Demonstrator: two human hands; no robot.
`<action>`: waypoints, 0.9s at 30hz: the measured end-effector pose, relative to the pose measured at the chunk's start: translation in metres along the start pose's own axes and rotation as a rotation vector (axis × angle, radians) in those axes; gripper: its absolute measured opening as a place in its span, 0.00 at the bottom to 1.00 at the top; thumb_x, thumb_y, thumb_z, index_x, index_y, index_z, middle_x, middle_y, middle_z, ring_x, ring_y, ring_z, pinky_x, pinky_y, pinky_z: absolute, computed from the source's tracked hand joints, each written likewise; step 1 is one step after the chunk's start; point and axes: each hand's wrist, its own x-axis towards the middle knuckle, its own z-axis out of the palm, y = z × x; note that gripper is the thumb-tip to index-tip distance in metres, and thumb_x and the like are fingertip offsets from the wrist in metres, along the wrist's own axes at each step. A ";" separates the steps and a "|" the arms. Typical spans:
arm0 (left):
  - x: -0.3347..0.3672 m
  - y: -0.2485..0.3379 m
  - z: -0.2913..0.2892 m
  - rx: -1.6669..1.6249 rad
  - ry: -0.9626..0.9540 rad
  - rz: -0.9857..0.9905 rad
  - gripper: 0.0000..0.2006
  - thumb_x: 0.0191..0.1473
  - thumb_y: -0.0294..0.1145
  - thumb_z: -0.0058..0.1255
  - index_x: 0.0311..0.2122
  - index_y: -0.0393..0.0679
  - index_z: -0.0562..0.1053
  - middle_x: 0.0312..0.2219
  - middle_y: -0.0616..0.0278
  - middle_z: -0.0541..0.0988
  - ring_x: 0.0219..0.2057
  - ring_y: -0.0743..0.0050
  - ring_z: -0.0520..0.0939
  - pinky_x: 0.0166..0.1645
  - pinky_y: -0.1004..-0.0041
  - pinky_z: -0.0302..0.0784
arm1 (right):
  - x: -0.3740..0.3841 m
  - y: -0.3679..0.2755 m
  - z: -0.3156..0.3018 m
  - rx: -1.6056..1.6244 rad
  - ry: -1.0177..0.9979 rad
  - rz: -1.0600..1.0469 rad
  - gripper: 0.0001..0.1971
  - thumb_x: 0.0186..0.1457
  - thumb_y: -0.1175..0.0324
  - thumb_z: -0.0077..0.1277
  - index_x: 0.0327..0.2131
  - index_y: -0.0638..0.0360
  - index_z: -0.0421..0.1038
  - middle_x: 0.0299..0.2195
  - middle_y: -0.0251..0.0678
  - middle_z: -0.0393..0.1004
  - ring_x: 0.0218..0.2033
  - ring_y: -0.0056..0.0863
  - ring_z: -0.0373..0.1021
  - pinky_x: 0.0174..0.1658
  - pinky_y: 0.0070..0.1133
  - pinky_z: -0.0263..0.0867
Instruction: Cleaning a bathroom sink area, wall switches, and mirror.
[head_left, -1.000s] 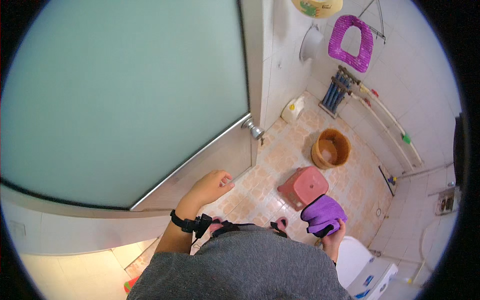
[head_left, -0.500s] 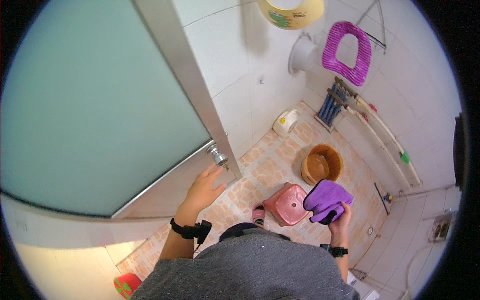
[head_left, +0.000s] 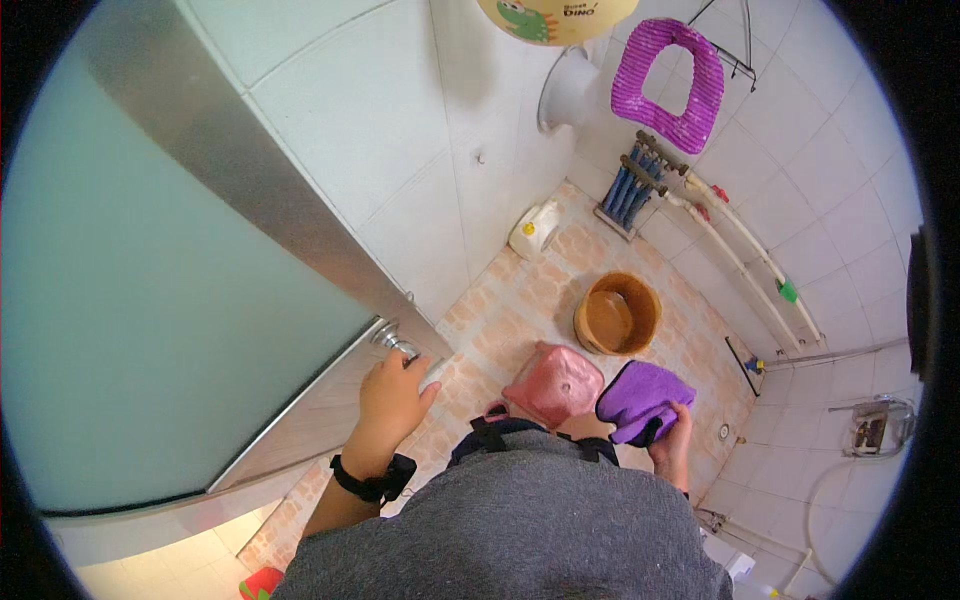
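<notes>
My left hand is at the metal door knob, its fingers bent over the knob's end and its thumb held apart. The knob sits low on a door with a frosted pane and a metal frame. On the other side, my right hand grips a folded purple cloth with black edging by its right side. Beyond the cloth stands a brown tub. A pink plastic stool is to the cloth's left, partly hidden by my body.
A white jug stands by the far wall. Blue pipes rise near the corner. A purple toilet-seat cover hangs above, beside a yellow container. Pale pipes run along the right wall; a shower valve is lower down.
My left hand, spread just short of the door knob before, has come onto it. The knob and door sit further left in view. The purple cloth stays in my right hand.
</notes>
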 end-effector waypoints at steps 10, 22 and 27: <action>0.013 0.012 -0.012 0.000 -0.076 -0.210 0.19 0.52 0.44 0.49 0.46 0.47 0.73 0.37 0.53 0.78 0.38 0.55 0.79 0.41 0.60 0.73 | 0.067 -0.025 0.053 -0.115 -0.087 0.092 0.18 0.51 0.63 0.44 0.44 0.61 0.66 0.40 0.38 0.73 0.42 0.36 0.69 0.51 0.32 0.63; 0.032 0.057 0.002 0.118 0.039 -0.648 0.22 0.51 0.52 0.48 0.44 0.45 0.74 0.34 0.51 0.79 0.37 0.49 0.79 0.40 0.58 0.73 | 0.219 -0.128 0.067 -0.108 -0.209 0.135 0.18 0.52 0.63 0.43 0.45 0.61 0.65 0.41 0.39 0.73 0.42 0.36 0.69 0.50 0.33 0.63; 0.039 0.075 0.002 0.096 0.110 -0.744 0.26 0.49 0.56 0.50 0.41 0.43 0.76 0.36 0.49 0.79 0.40 0.48 0.78 0.44 0.60 0.72 | 0.247 -0.203 0.046 -0.132 -0.170 0.122 0.17 0.51 0.63 0.45 0.43 0.61 0.66 0.40 0.38 0.73 0.42 0.35 0.69 0.50 0.32 0.63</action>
